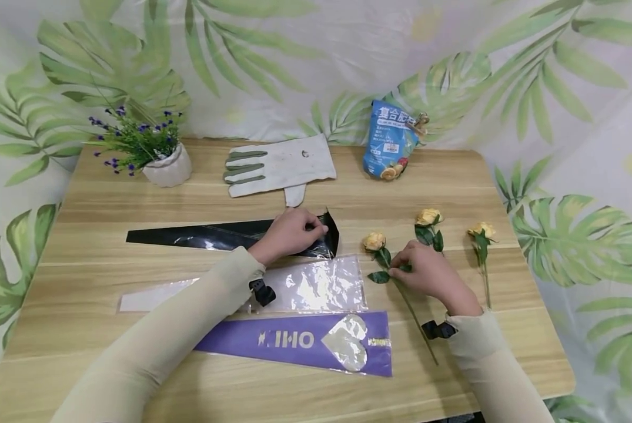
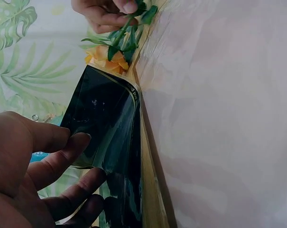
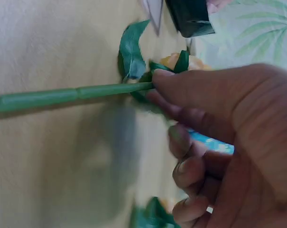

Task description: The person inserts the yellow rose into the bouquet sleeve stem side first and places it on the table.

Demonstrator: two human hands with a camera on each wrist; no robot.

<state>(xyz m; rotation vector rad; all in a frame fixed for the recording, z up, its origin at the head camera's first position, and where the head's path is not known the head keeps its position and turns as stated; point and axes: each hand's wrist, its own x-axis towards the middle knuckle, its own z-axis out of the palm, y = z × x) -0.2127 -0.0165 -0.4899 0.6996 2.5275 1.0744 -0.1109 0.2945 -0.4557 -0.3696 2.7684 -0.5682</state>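
My left hand (image 1: 293,232) pinches the upper edge of a black flower sleeve (image 1: 199,235) between thumb and forefinger. The sleeve's wide mouth stands raised off the table at its right end, as the left wrist view shows. Between the thumb and fingers of my right hand (image 1: 427,273) is the green stem (image 3: 62,94) of a yellow rose (image 1: 374,241). Its bloom points away from me, toward the back of the table. Two more yellow roses lie to the right, one bloom (image 1: 428,217) just beyond the right hand and another (image 1: 482,229) near the table's right side.
In front of the black sleeve lie a clear sleeve (image 1: 316,288) and a purple sleeve (image 1: 305,343) with a heart window. Along the back stand a potted plant (image 1: 169,169) and a blue bag (image 1: 387,141), with a work glove (image 1: 289,164) lying between them.
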